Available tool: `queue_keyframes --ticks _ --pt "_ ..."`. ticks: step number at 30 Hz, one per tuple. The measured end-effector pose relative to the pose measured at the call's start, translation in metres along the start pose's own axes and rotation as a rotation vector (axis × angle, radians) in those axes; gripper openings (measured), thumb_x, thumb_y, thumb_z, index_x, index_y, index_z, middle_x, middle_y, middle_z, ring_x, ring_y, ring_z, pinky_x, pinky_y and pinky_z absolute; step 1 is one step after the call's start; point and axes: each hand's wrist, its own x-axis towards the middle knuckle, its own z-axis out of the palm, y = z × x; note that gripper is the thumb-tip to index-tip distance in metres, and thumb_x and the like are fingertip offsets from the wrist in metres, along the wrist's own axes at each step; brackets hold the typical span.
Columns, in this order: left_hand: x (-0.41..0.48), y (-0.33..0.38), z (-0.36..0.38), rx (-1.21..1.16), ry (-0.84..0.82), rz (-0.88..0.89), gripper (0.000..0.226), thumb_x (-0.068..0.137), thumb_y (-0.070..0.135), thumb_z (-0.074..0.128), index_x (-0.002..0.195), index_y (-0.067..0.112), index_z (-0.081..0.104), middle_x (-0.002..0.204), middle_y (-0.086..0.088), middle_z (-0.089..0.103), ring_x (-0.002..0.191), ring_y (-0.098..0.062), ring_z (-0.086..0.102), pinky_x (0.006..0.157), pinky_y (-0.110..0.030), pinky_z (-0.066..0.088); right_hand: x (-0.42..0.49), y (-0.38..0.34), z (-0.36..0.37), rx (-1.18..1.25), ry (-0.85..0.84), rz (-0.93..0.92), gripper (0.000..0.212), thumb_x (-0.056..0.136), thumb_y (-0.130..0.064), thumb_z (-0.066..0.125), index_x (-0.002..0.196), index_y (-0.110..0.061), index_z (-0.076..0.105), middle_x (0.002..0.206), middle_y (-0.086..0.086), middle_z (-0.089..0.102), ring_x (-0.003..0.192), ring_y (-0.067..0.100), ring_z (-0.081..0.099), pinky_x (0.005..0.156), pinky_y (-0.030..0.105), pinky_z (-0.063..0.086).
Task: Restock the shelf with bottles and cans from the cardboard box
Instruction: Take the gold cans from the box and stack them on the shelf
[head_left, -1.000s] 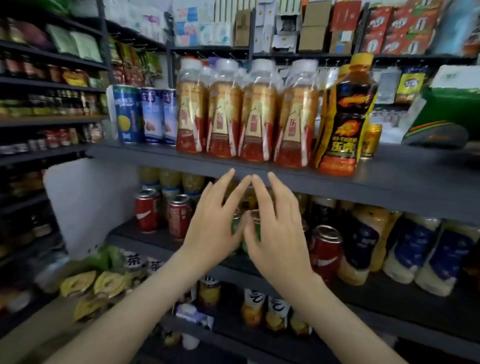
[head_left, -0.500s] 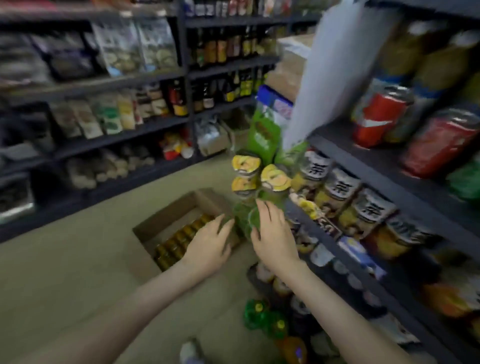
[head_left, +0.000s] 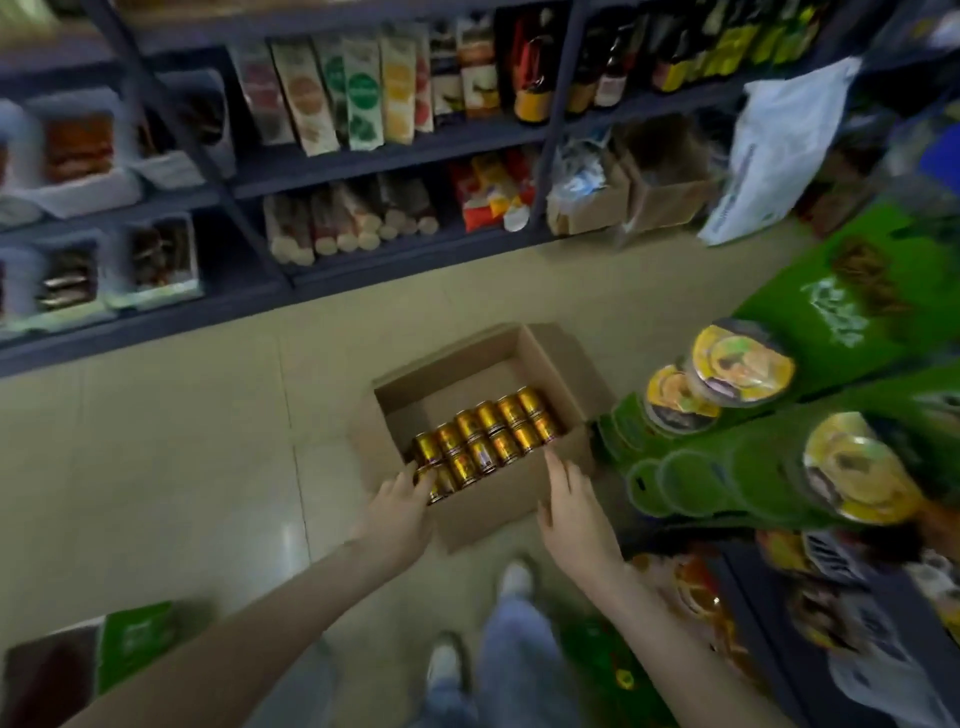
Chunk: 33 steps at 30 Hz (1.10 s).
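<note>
Hands are now reaching down to cardboard box (head_left: 485, 512), frame centre (half a second ago both were up by green packs (head_left: 691, 480)). Left hand (head_left: 399, 514) fingers are lying together, tips touching nearest gold cans (head_left: 483, 441); right hand (head_left: 574, 512) fingers are spreading slightly, hovering empty over box's near edge.

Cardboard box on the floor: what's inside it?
Gold cans sit in two rows along one side; the rest shows bare cardboard. The left hand covers part of the nearest can.

arms (head_left: 280, 608): bare; legs: faded blue jeans (head_left: 511, 654); feet: white shoes (head_left: 514, 578)
</note>
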Motion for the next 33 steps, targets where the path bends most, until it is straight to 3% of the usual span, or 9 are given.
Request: queue_keyframes --ticks 4,9,13,17,21,24,27,29,33 --pt "0.059 -0.024 0.031 -0.077 -0.045 -0.101 0.058 0.098 0.023 0.039 0.151 0.018 0.015 0.156 -0.008 0.018 0.140 -0.025 0.025 0.113 -0.034 0.023 0.077 0.030 0.051 -0.071 -0.167 0.025 0.080 0.091 -0.015 0.055 0.153 -0.025 0.005 0.140 0.002 0.039 0.122 0.017 0.043 0.097 0.033 0.045" --pt "0.156 -0.064 0.107 -0.156 -0.123 -0.247 0.063 0.097 0.026 0.042 0.152 0.017 0.012 0.158 -0.008 0.013 0.143 -0.025 0.019 0.115 -0.035 0.018 0.171 0.062 0.137 -0.129 -0.380 0.046 0.074 0.096 -0.018 0.049 0.153 -0.026 0.003 0.148 0.003 0.030 0.130 0.018 0.038 0.101 0.030 0.041" --pt "0.238 -0.095 0.185 -0.155 -0.133 -0.302 0.064 0.098 0.025 0.042 0.152 0.018 0.010 0.160 -0.007 0.010 0.146 -0.024 0.011 0.118 -0.036 0.010 0.247 0.084 0.230 -0.228 -0.445 0.061 0.073 0.097 -0.022 0.050 0.153 -0.024 0.003 0.148 0.002 0.032 0.130 0.014 0.040 0.101 0.025 0.037" --pt "0.304 -0.131 0.266 -0.193 -0.079 -0.356 0.067 0.097 0.026 0.043 0.152 0.016 0.009 0.159 -0.011 0.009 0.147 -0.027 0.007 0.118 -0.041 0.007 0.306 0.089 0.325 -0.121 -0.535 -0.045 0.080 0.095 -0.009 0.049 0.152 -0.033 -0.002 0.147 0.005 0.032 0.115 0.019 0.051 0.088 0.031 0.049" --pt "0.326 -0.169 0.332 -0.263 -0.008 -0.420 0.067 0.098 0.031 0.040 0.153 0.020 0.003 0.160 -0.013 0.005 0.147 -0.029 0.001 0.118 -0.046 0.006 0.341 0.068 0.404 -0.015 -0.539 -0.210 0.077 0.097 -0.013 0.047 0.152 -0.037 -0.003 0.148 0.008 0.030 0.123 0.024 0.043 0.095 0.034 0.044" --pt "0.318 -0.191 0.361 -0.282 0.066 -0.338 0.064 0.098 0.047 0.027 0.150 0.034 -0.008 0.159 -0.013 0.004 0.146 -0.028 -0.001 0.115 -0.051 0.009 0.352 0.051 0.445 -0.005 -0.623 -0.299 0.076 0.098 -0.022 0.048 0.149 -0.044 -0.004 0.159 0.002 0.003 0.139 0.027 0.026 0.103 0.040 0.041" --pt "0.303 -0.206 0.378 -0.333 0.083 -0.303 0.058 0.098 0.049 0.016 0.149 0.036 -0.008 0.158 -0.010 -0.001 0.146 -0.027 0.000 0.115 -0.053 0.012 0.356 0.046 0.464 -0.009 -0.715 -0.284 0.081 0.092 -0.024 0.059 0.150 -0.043 0.006 0.157 -0.002 -0.016 0.146 0.031 0.007 0.110 0.045 0.035" --pt "0.299 -0.211 0.381 -0.376 0.105 -0.317 0.057 0.099 0.049 0.014 0.150 0.033 -0.005 0.159 -0.013 0.000 0.147 -0.029 0.003 0.115 -0.055 0.015 0.359 0.046 0.465 -0.003 -0.721 -0.295 0.086 0.086 -0.020 0.067 0.150 -0.038 0.013 0.157 -0.001 -0.016 0.146 0.031 0.003 0.111 0.044 0.034" --pt "0.306 -0.211 0.368 -0.432 0.163 -0.323 0.056 0.100 0.049 0.013 0.151 0.028 0.002 0.158 -0.017 0.005 0.146 -0.032 0.007 0.114 -0.056 0.020 0.366 0.044 0.457 0.115 -0.701 -0.238 0.077 0.084 -0.009 0.068 0.147 -0.030 0.029 0.160 -0.002 -0.003 0.146 0.027 0.009 0.111 0.035 0.029"
